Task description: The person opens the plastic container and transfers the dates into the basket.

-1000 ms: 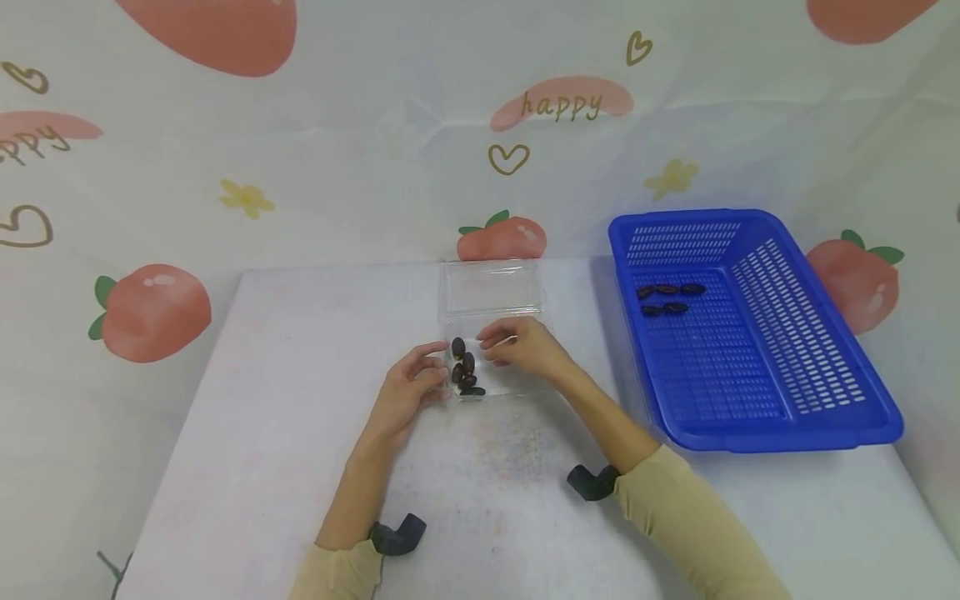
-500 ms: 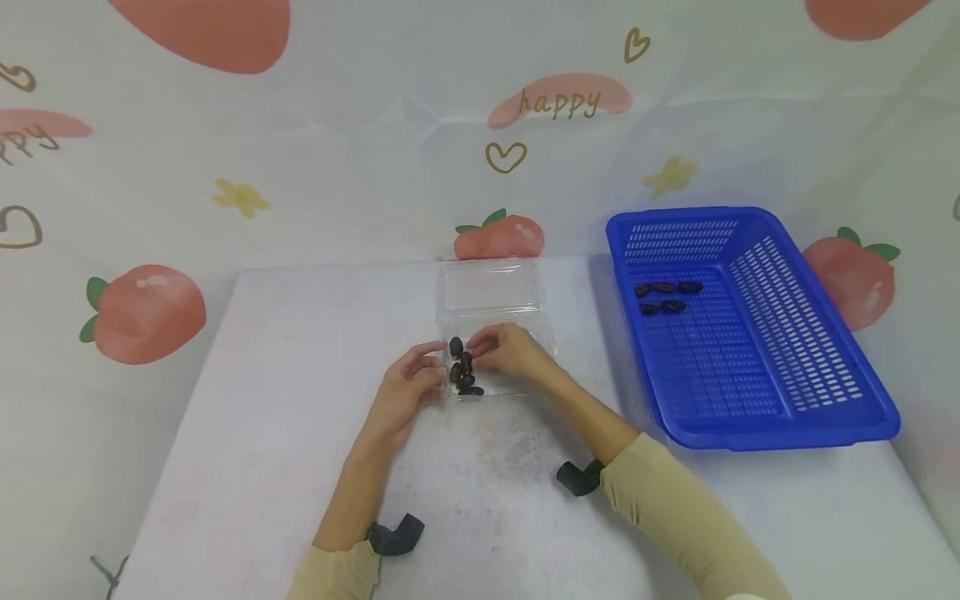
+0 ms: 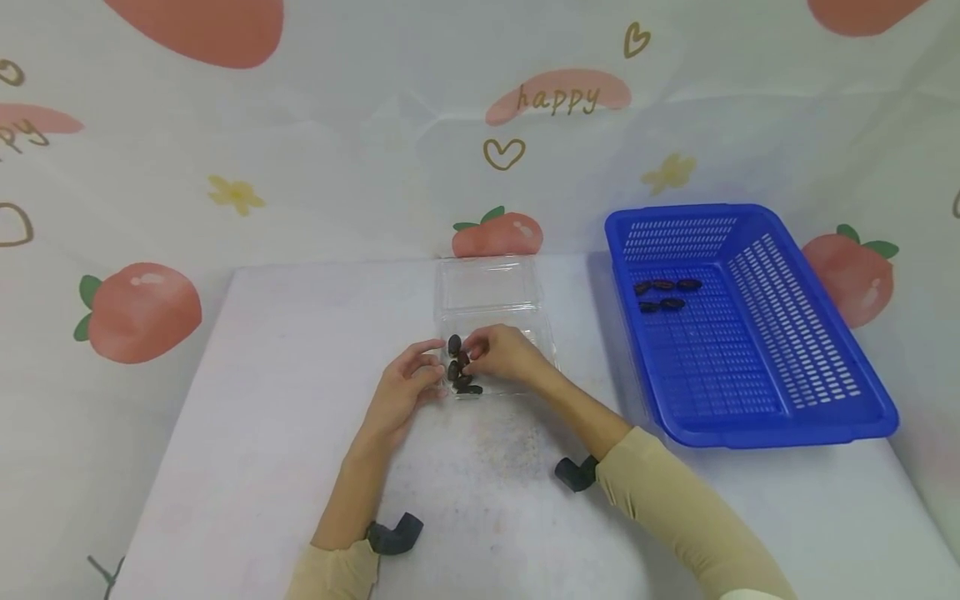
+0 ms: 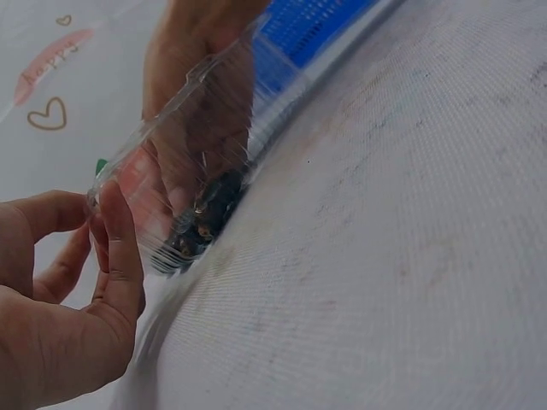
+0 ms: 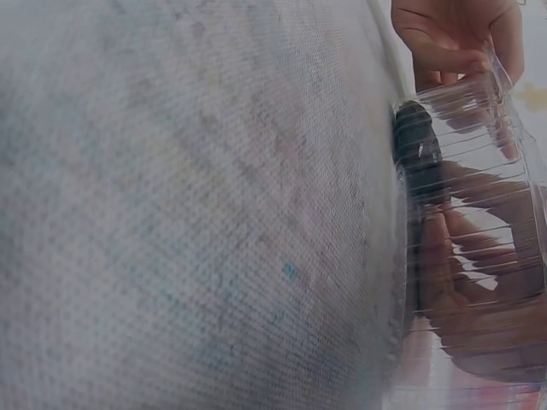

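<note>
The left hand (image 3: pixel 398 389) pinches the left rim of the one clear plastic box (image 3: pixel 495 389) between thumb and fingers. The right hand (image 3: pixel 502 353) reaches inside the box, its bent fingertips right at the dark pieces there; whether it pinches one cannot be told. Five dark oval pieces (image 3: pixel 454 344) show in the box, bunched along its left side: four cluster in a rough column, and the fifth lies crosswise by the front wall. They are brown-black and smooth, with a slight shine; the box is thin, see-through and ribbed, and its single lid (image 3: pixel 489 285) lies open behind it. To the right of the box, well apart, stands one blue slotted basket (image 3: pixel 780 437), with five more dark pieces (image 3: pixel 663 284) in two rows, three and two. Under the box is one white table (image 3: pixel 300 350); behind it hangs a pale cloth (image 3: pixel 360 183) printed with peaches, hearts and flowers
</note>
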The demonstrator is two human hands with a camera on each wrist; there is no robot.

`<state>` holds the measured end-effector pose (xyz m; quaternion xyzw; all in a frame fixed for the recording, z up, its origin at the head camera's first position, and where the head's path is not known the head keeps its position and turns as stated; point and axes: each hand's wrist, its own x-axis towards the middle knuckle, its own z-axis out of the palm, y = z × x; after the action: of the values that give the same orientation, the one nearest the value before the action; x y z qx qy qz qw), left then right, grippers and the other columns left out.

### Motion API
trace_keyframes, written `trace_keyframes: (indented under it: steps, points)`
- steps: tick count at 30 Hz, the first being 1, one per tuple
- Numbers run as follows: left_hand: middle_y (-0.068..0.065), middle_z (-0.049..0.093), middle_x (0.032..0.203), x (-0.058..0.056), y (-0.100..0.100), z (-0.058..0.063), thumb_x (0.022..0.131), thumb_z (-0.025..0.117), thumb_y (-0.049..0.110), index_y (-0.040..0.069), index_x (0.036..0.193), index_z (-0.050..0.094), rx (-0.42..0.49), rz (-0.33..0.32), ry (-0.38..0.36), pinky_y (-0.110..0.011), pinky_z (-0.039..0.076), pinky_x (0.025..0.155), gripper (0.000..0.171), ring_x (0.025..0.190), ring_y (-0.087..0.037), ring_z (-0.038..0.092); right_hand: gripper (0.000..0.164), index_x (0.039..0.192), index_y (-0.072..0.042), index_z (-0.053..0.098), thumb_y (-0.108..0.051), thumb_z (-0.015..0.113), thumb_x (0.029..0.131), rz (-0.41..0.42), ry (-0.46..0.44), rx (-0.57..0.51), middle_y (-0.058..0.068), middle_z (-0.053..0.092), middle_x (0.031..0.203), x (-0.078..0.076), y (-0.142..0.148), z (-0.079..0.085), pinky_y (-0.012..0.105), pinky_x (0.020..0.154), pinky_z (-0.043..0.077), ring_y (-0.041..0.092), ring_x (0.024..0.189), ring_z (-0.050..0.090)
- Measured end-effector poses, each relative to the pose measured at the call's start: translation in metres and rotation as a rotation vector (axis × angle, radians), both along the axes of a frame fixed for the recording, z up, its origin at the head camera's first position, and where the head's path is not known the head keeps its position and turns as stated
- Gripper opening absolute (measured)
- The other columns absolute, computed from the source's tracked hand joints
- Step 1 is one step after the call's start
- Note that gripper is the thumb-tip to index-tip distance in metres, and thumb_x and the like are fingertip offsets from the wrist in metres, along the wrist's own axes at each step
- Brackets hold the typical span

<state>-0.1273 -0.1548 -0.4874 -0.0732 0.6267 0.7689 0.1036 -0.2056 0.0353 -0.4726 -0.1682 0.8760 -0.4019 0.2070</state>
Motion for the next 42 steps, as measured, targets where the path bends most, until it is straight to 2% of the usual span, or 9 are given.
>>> trace_keyframes:
  steps: [5, 13, 24, 28, 32, 36, 42]
  points:
    - [-0.004, 0.055, 0.101, 0.001, 0.0, 0.0, 0.093, 0.059, -0.004, 0.004, 0.137, 0.054, 0.013, -0.002, 0.008, -0.027, 0.058, 0.071, 0.045, 0.084, -0.013, 0.052, 0.026, 0.099, -0.014, 0.073, -0.016, 0.085, 0.075, 0.025, 0.033, 0.01, -0.004, 0.064, 0.079, 0.0, -0.002, 0.0, 0.023, 0.068, 0.047, 0.011, 0.074, 0.057]
    - [-0.004, 0.053, 0.101, 0.001, -0.001, 0.001, 0.093, 0.06, -0.002, 0.004, 0.138, 0.053, 0.015, 0.006, 0.006, -0.026, 0.058, 0.072, 0.045, 0.08, -0.011, 0.054, 0.027, 0.095, -0.013, 0.067, -0.009, 0.084, 0.074, 0.051, 0.061, -0.034, -0.003, 0.065, 0.083, 0.0, -0.002, -0.001, 0.023, 0.069, 0.048, 0.011, 0.076, 0.058]
    - [-0.003, 0.052, 0.101, 0.001, 0.0, 0.003, 0.093, 0.06, -0.002, 0.004, 0.138, 0.053, 0.018, 0.0, 0.006, -0.027, 0.058, 0.072, 0.046, 0.081, -0.011, 0.054, 0.023, 0.096, -0.014, 0.068, -0.007, 0.08, 0.078, 0.021, 0.022, -0.105, -0.001, 0.067, 0.087, 0.001, 0.002, 0.002, 0.025, 0.071, 0.05, 0.013, 0.079, 0.062]
    - [-0.003, 0.052, 0.102, 0.001, 0.001, 0.003, 0.093, 0.06, -0.002, 0.004, 0.138, 0.053, 0.015, -0.01, 0.008, -0.027, 0.057, 0.073, 0.047, 0.082, -0.011, 0.053, 0.021, 0.1, -0.011, 0.067, -0.006, 0.077, 0.082, 0.003, -0.038, -0.169, 0.003, 0.065, 0.092, 0.001, 0.004, 0.003, 0.026, 0.069, 0.054, 0.015, 0.078, 0.064]
    - [-0.004, 0.053, 0.102, 0.0, 0.001, 0.002, 0.093, 0.06, -0.001, 0.005, 0.137, 0.054, 0.013, -0.01, 0.002, -0.027, 0.058, 0.072, 0.045, 0.083, -0.012, 0.053, 0.02, 0.106, -0.007, 0.067, -0.004, 0.072, 0.086, 0.019, -0.098, -0.256, 0.007, 0.065, 0.096, 0.0, 0.008, 0.004, 0.027, 0.067, 0.057, 0.016, 0.077, 0.066]
    - [-0.004, 0.053, 0.102, 0.0, 0.001, 0.002, 0.093, 0.061, -0.001, 0.005, 0.137, 0.054, 0.012, -0.008, -0.002, -0.027, 0.058, 0.072, 0.045, 0.083, -0.012, 0.053, 0.021, 0.109, -0.006, 0.07, -0.006, 0.069, 0.088, 0.013, -0.116, -0.318, 0.008, 0.066, 0.099, 0.0, 0.013, 0.007, 0.028, 0.073, 0.058, 0.017, 0.083, 0.068]
    - [-0.003, 0.052, 0.1, 0.001, 0.001, 0.002, 0.093, 0.061, -0.002, 0.003, 0.138, 0.053, 0.014, 0.004, -0.001, -0.027, 0.058, 0.071, 0.046, 0.081, -0.011, 0.053, 0.025, 0.115, -0.007, 0.072, -0.012, 0.068, 0.091, -0.031, -0.191, -0.39, 0.008, 0.068, 0.108, 0.001, 0.023, 0.018, 0.034, 0.083, 0.059, 0.019, 0.095, 0.067]
